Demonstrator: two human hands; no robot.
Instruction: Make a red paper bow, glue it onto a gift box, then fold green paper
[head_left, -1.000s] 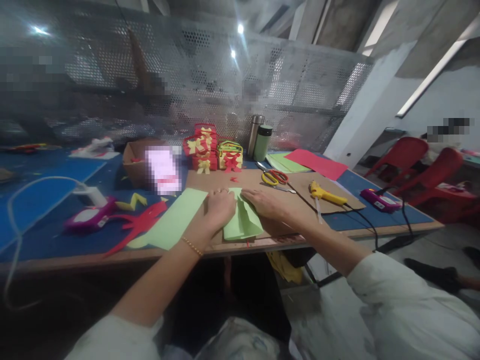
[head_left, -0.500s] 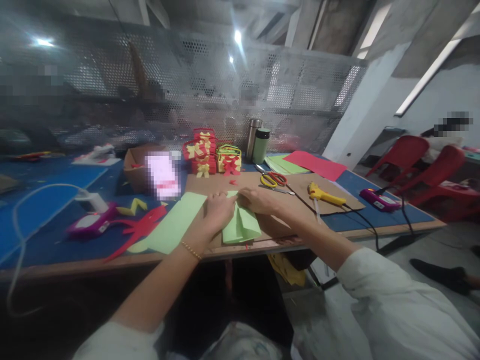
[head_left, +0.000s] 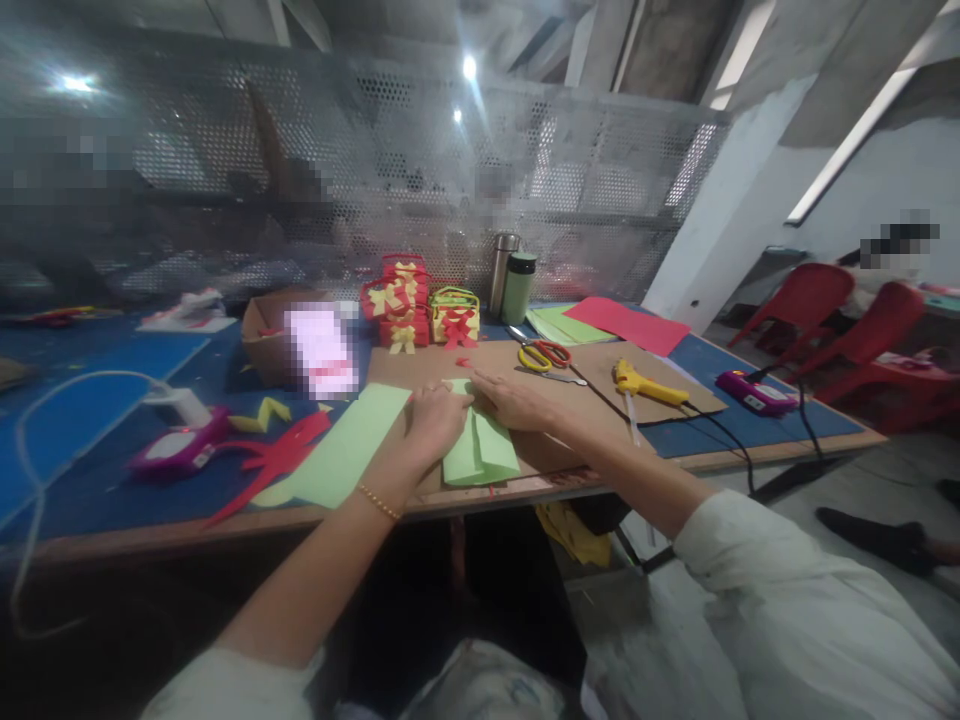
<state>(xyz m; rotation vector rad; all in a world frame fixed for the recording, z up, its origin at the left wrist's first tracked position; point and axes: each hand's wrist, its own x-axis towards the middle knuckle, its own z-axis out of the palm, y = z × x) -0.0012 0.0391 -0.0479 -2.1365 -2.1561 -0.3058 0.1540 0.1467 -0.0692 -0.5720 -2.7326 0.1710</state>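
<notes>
A folded light green paper lies on the cardboard sheet near the table's front edge, with an upright crease down its middle. My left hand, fingers bent, grips its upper left part. Across the upper right part my right hand lies with its fingers stretched out and pressing down. Both hands cover the paper's upper edges, so its far end is partly hidden. Left of my left hand is a flat light green sheet.
Scissors, a metal blade and a yellow glue gun lie to the right. Red gift boxes, a green bottle and a phone stand behind. Red cut paper is at left; red paper lies far right.
My right hand's fingers have straightened and flattened on the folded paper. My left hand stays almost in place, and the paper's crease looks pressed lower. The view has shifted slightly.
</notes>
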